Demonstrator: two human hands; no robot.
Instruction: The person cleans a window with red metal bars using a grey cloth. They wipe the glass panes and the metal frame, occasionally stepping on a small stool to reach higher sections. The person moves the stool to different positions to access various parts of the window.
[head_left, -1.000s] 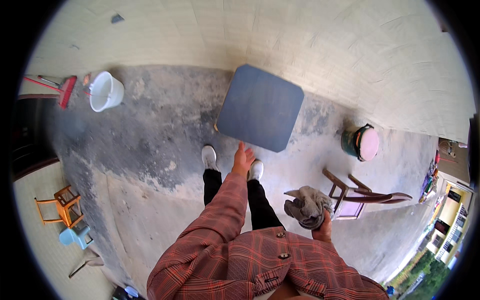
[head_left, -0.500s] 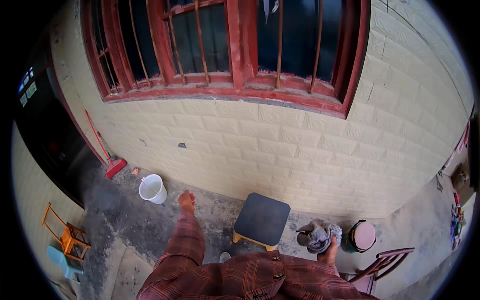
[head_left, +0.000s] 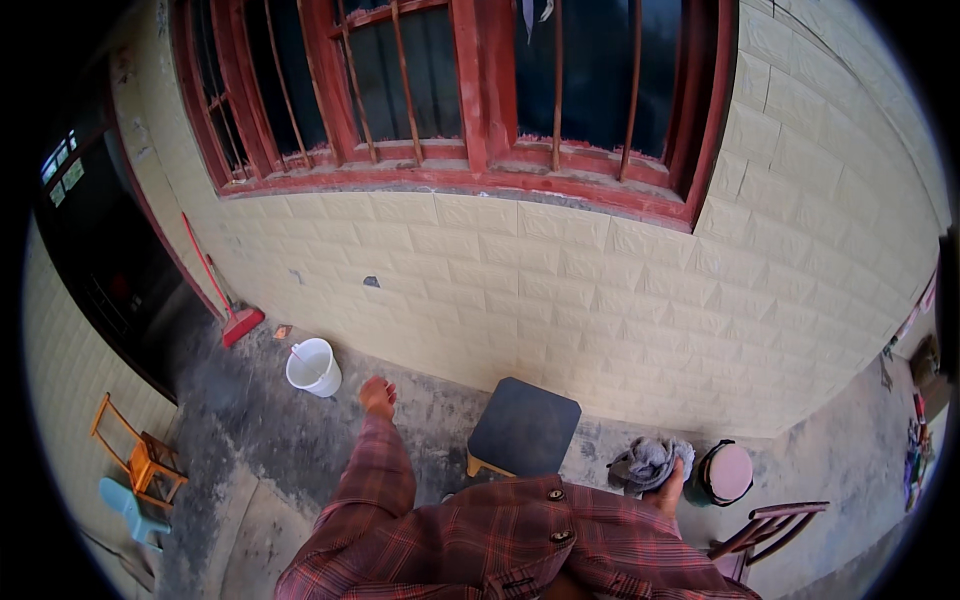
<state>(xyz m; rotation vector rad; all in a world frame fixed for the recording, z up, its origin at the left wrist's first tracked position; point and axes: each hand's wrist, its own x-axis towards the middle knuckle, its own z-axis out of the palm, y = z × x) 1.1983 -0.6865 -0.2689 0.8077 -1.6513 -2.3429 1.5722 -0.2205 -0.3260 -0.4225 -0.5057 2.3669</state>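
A crumpled grey cloth (head_left: 645, 462) is bunched in my right hand (head_left: 668, 488), out to the right near a round container with a pink lid (head_left: 728, 472). The cloth hides most of that hand's fingers. My left hand (head_left: 378, 396) is held out at the left, its fingers loosely curled and nothing visible in them. Between my two hands stands a low stool with a dark square top (head_left: 525, 425) and yellowish legs. Nearest to my left hand is a white bucket (head_left: 314, 368), standing on the floor apart from it.
A cream brick-patterned wall (head_left: 480, 280) rises ahead, with a red-framed barred window (head_left: 480, 100). A red broom (head_left: 242, 325) leans by the dark doorway. At the left stand a wooden chair (head_left: 155, 465) and a light-blue chair (head_left: 130, 508). A dark-railed chair (head_left: 770, 530) is at lower right.
My view has shifted slightly, and my body now covers more of the stool's front. The cloth in my right hand has moved a little right. My left hand stays loosely curled.
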